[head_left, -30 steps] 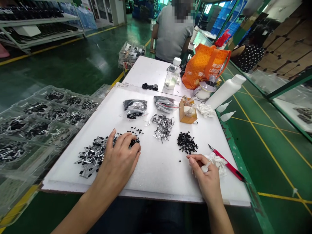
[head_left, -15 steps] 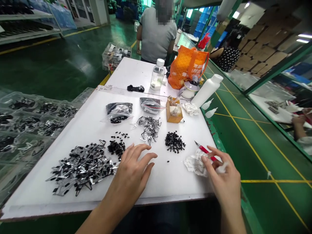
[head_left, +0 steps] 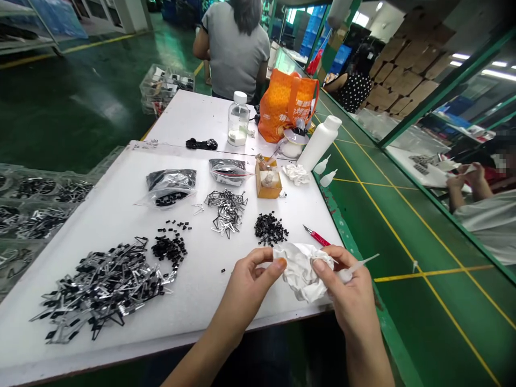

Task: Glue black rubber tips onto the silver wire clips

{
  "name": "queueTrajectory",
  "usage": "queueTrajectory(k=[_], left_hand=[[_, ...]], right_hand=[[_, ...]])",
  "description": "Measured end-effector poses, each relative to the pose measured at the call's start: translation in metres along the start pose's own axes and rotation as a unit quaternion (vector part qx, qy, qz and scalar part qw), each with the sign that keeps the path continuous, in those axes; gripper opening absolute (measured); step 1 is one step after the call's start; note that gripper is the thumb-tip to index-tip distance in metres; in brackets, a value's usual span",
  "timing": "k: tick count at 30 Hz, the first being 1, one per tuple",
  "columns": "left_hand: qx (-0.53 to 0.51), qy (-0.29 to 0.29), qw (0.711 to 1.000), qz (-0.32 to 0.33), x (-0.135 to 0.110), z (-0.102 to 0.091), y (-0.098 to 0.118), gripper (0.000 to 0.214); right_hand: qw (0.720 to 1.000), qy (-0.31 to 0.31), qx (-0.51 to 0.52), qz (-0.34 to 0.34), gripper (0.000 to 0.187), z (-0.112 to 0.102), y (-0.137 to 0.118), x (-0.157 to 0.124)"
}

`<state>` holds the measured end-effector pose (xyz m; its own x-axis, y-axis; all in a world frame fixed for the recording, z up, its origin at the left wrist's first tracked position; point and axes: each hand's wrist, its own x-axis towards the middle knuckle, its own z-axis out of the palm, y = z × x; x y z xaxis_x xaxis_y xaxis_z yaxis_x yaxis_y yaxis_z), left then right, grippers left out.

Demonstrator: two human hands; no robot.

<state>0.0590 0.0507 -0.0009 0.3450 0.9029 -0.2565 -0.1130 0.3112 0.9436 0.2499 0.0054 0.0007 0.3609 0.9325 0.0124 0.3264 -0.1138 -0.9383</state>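
Observation:
A crumpled white tissue [head_left: 302, 269] is stretched between my two hands above the table's front edge. My left hand [head_left: 252, 279] pinches its left side between thumb and fingers. On the other side my right hand [head_left: 349, 290] grips the tissue and also a small translucent dropper bottle [head_left: 346, 274], whose thin tip points right. Just behind the right hand lies a red craft knife [head_left: 317, 235], blade toward the back left. Small black pieces [head_left: 271, 228] form a pile beyond the tissue. A second pile of black pieces [head_left: 169, 250] is farther left.
Black and silver metal clips [head_left: 105, 290] are heaped at the left, with a smaller heap [head_left: 228, 209] mid-table. Behind are bags of black parts [head_left: 171, 183], an open box [head_left: 269, 188], a white bottle [head_left: 320, 142] and an orange bag [head_left: 284, 105]. Co-workers sit ahead and at right.
My right hand has lifted the tissue off the table, with the dropper bottle still in it. My left hand has moved right and closed on the tissue. The view has shifted right.

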Motion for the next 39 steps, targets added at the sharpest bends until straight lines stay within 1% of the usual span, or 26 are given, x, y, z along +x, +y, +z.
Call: queueTrajectory(k=[2,4,6,7,9,11,13,15,16,20,24,27,29,32,34,36,37,39], left_hand=[[-0.072,-0.014,0.997,-0.017,0.001,0.003,0.001,0.033],[-0.129,-0.007,0.991,-0.023,0.000,0.006,0.002,0.026],[-0.177,-0.008,0.984,-0.030,-0.001,0.009,0.001,0.022],[-0.199,-0.013,0.979,-0.033,-0.002,0.010,0.001,0.022],[-0.240,-0.028,0.970,-0.041,-0.005,0.012,0.001,0.026],[-0.271,-0.044,0.961,-0.045,-0.008,0.013,0.000,0.031],[-0.284,-0.056,0.956,-0.042,-0.010,0.014,0.000,0.026],[-0.282,-0.062,0.957,-0.036,-0.013,0.013,-0.001,0.011],[-0.277,-0.062,0.958,-0.033,-0.014,0.013,-0.001,0.007],[-0.264,-0.059,0.963,-0.013,-0.018,0.014,0.000,0.015],[-0.263,-0.023,0.964,0.017,-0.021,0.016,0.002,0.017],[-0.284,0.012,0.958,0.020,-0.022,0.018,0.003,0.022],[-0.309,0.030,0.951,0.011,-0.022,0.021,0.003,0.027],[-0.339,0.047,0.939,-0.003,-0.021,0.022,0.004,0.029],[-0.352,0.053,0.935,-0.011,-0.019,0.019,0.006,0.028],[-0.362,0.063,0.930,-0.014,-0.016,0.014,0.008,0.027],[-0.366,0.068,0.928,-0.014,-0.015,0.011,0.009,0.027],[-0.370,0.067,0.926,-0.017,-0.014,0.007,0.012,0.028]], right_hand=[[0.999,0.008,-0.040,-0.019,0.038,0.003,-0.003,-0.004],[0.992,0.006,-0.114,-0.050,0.052,0.005,-0.005,-0.008],[0.981,-0.021,-0.179,-0.077,0.066,0.006,-0.007,-0.015],[0.974,-0.042,-0.204,-0.087,0.070,0.007,-0.009,-0.019],[0.963,-0.073,-0.237,-0.103,0.073,0.008,-0.012,-0.027],[0.956,-0.091,-0.258,-0.109,0.074,0.009,-0.016,-0.032],[0.952,-0.102,-0.267,-0.110,0.074,0.009,-0.018,-0.036],[0.951,-0.112,-0.267,-0.110,0.075,0.010,-0.021,-0.038],[0.951,-0.116,-0.267,-0.109,0.075,0.010,-0.022,-0.039],[0.950,-0.127,-0.266,-0.106,0.077,0.011,-0.027,-0.042],[0.952,-0.132,-0.253,-0.108,0.075,0.014,-0.031,-0.047],[0.962,-0.113,-0.229,-0.101,0.072,0.016,-0.028,-0.051],[0.971,-0.086,-0.209,-0.083,0.068,0.016,-0.024,-0.054],[0.980,-0.059,-0.181,-0.059,0.053,0.010,-0.022,-0.059],[0.980,-0.088,-0.172,-0.042,0.037,0.002,-0.024,-0.060],[0.977,-0.142,-0.158,-0.010,0.027,-0.007,-0.029,-0.061],[0.976,-0.169,-0.136,0.011,0.027,-0.010,-0.031,-0.061],[0.976,-0.207,-0.047,0.053,0.031,-0.014,-0.034,-0.061]])
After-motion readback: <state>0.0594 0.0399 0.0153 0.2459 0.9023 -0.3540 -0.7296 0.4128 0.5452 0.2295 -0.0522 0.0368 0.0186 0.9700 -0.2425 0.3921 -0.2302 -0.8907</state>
